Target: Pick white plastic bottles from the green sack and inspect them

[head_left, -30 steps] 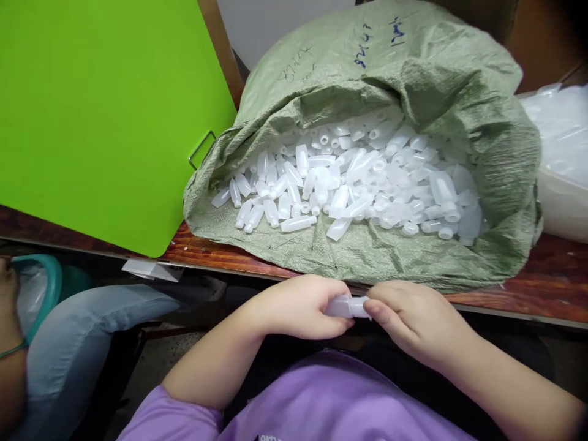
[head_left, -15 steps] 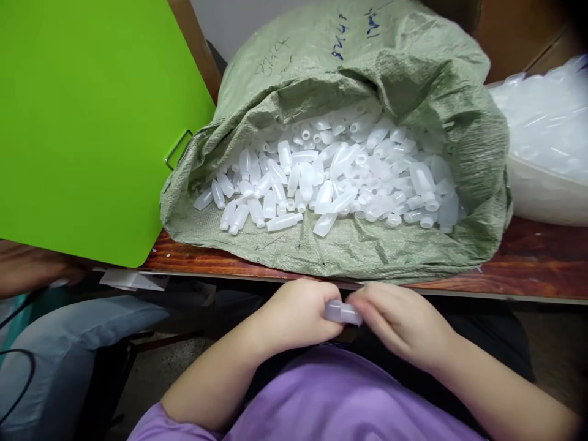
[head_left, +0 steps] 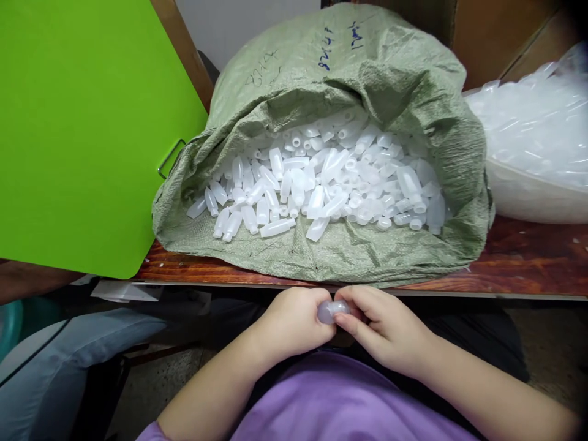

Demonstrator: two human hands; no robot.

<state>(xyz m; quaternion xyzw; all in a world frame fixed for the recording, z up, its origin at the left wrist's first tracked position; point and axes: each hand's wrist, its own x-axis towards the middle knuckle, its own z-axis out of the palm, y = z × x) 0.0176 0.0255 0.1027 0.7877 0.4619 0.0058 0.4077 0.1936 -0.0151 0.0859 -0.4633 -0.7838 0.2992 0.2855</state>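
Note:
Just below the table edge, my left hand [head_left: 298,321] is closed around a small translucent plastic bottle [head_left: 327,312], with one rounded end showing. My right hand [head_left: 381,321] pinches that end between thumb and fingers; the rest is hidden in my left fist. Beyond my hands lies an open green woven sack [head_left: 367,251] on its side. Inside it is a heap of translucent white plastic bottles [head_left: 316,202], flat at one end with a round neck at the other.
A bright green board [head_left: 92,135] stands at the left, with a metal handle [head_left: 171,158] beside the sack. At the right, a bulging clear bag [head_left: 533,147] of similar pieces rests on the wooden table [head_left: 528,251]. Another person's leg [head_left: 92,343] shows at lower left.
My right thumb and fingers have closed onto the bottle's exposed end, and less of the bottle shows. The view has shifted slightly, so the sack sits further left.

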